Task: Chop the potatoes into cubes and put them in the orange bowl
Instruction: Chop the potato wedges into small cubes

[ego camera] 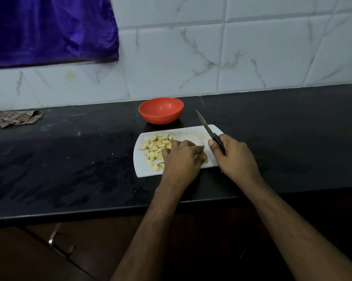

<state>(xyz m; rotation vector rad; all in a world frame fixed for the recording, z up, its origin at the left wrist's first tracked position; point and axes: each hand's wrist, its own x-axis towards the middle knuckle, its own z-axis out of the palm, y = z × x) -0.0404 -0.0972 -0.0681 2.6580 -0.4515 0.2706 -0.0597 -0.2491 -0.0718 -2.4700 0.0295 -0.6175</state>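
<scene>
A white cutting board [191, 134] lies on the black counter with several pale yellow potato cubes [155, 148] piled on its left half. My left hand [181, 161] lies over the right part of the pile with curled fingers on some pieces. My right hand [233, 157] grips the black handle of a knife [206, 126], its blade raised and pointing away to the upper left above the board. The orange bowl [161, 110] stands just behind the board and looks empty.
A checked cloth [13, 118] lies at the counter's far left by the tiled wall. A purple curtain [49, 29] hangs at the upper left. The counter's front edge [90, 213] runs below the board, with a cabinet handle [58, 243] underneath.
</scene>
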